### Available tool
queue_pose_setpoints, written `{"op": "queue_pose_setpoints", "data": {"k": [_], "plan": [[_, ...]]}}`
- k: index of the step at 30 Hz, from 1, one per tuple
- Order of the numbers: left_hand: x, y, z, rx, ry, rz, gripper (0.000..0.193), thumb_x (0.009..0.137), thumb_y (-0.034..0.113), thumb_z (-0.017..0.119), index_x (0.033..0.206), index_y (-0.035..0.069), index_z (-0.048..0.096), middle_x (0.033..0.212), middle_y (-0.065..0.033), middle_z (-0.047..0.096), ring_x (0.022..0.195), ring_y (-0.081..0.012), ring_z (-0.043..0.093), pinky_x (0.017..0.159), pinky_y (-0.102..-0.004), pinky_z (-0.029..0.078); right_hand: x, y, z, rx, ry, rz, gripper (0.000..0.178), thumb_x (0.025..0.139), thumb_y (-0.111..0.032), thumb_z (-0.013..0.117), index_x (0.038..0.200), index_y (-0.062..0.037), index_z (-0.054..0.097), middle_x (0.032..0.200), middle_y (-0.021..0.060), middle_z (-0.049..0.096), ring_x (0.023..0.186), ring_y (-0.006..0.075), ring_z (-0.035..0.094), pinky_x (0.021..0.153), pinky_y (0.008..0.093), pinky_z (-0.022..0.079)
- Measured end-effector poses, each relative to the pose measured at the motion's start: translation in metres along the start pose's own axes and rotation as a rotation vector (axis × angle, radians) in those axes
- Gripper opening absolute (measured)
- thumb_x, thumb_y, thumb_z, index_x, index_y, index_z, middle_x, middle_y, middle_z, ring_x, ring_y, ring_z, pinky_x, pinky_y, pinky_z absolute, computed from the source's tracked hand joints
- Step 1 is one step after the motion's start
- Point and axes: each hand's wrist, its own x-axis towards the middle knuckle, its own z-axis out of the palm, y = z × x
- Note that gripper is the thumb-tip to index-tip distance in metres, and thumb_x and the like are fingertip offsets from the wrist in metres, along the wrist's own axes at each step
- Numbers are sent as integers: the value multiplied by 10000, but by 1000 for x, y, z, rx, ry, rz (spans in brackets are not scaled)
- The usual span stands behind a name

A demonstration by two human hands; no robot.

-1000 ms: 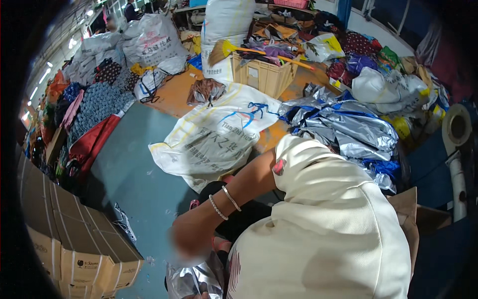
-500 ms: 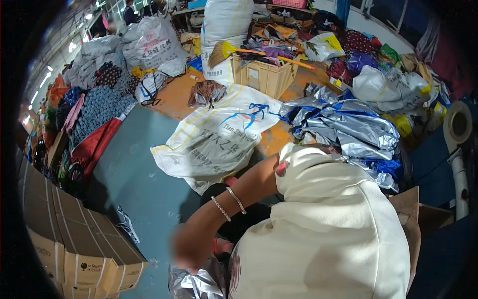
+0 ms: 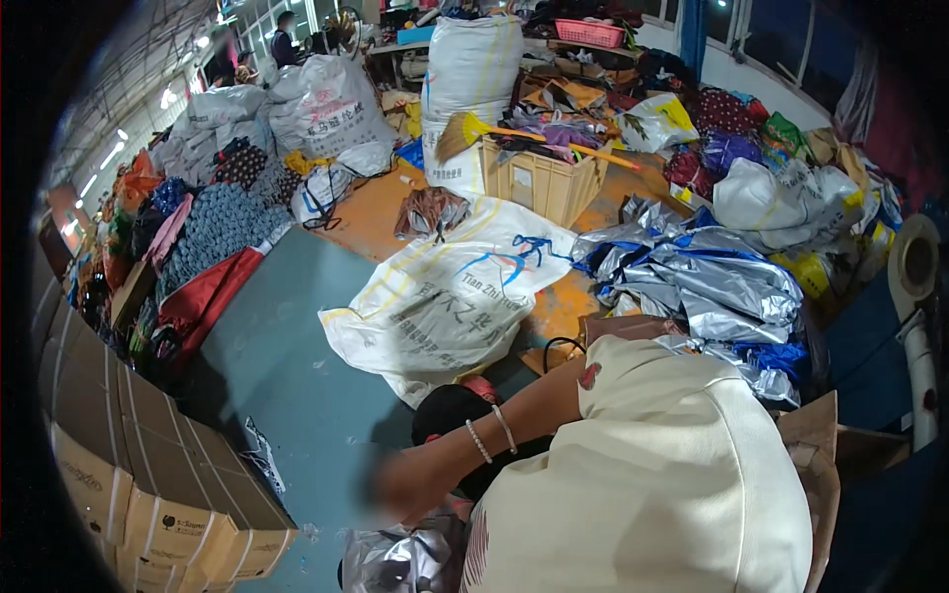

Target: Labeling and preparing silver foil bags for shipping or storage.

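Note:
My right arm, in a cream short sleeve, reaches across from the right with two bracelets at the wrist. My right hand (image 3: 400, 486) is at the lower middle, just above a crumpled silver sheet-like bundle (image 3: 410, 558). Blur hides its fingers, so I cannot tell whether it grips anything. The bundle runs off the lower edge, with dark shapes on it that I cannot make out. My left hand does not show. Beyond my forearm, a large white woven sack (image 3: 450, 306) lies flattened on the floor, close to a dark-clothed knee.
Strapped cardboard boxes (image 3: 163, 474) stand at the lower left. Silver and blue sheeting (image 3: 712, 272) lies heaped at the right. Behind are a beige crate (image 3: 544, 183) with a broom (image 3: 463, 133) across it, a tall white sack (image 3: 474, 74) and piles of fabric (image 3: 208, 237).
My right hand has shifted a little to the right and slightly up. The whole view has moved slightly, so the surroundings sit lower and further right.

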Motion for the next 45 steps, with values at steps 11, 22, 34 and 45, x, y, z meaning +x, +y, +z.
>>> {"op": "queue_pose_setpoints", "data": {"k": [11, 22, 34, 45], "plan": [[-42, -79, -54, -166, -234, 107, 244, 601, -116, 704, 818, -7, 688, 735, -126, 629, 599, -198, 511, 555, -280, 426, -42, 59, -74, -344, 292, 63, 175, 852, -212, 595, 805, -51, 544, 691, 27, 546, 594, 197, 442, 606, 309, 403], [-34, -40, -17, -166, 414, -26, 221, 563, -108, 726, 746, 5, 676, 721, -113, 642, 604, -175, 532, 564, -262, 423, -57, 51, 34, 1252, 38, 298, 234, 943, -342, 518, 975, -120, 586, 642, -61, 462, 521, 42, 382, 456, 203, 246], [-30, -38, -19, -6, 408, -125, 173, 600, -76, 739, 728, 15, 666, 758, -91, 679, 643, -169, 568, 618, -259, 457, -37, 138, -32, -357, 356, 72, 290, 956, -237, 458, 1183, -68, 520, 975, 89, 648, 762, 262, 565, 743, 345, 464], [-13, -56, -16, -308, 409, 64, 150, 645, -35, 746, 759, 32, 674, 776, -94, 685, 657, -199, 584, 638, -268, 473, -59, 151, -38, -819, -13, 178, 293, 920, -306, 471, 1047, -80, 608, 974, 160, 675, 771, 369, 607, 690, 409, 503]]}}
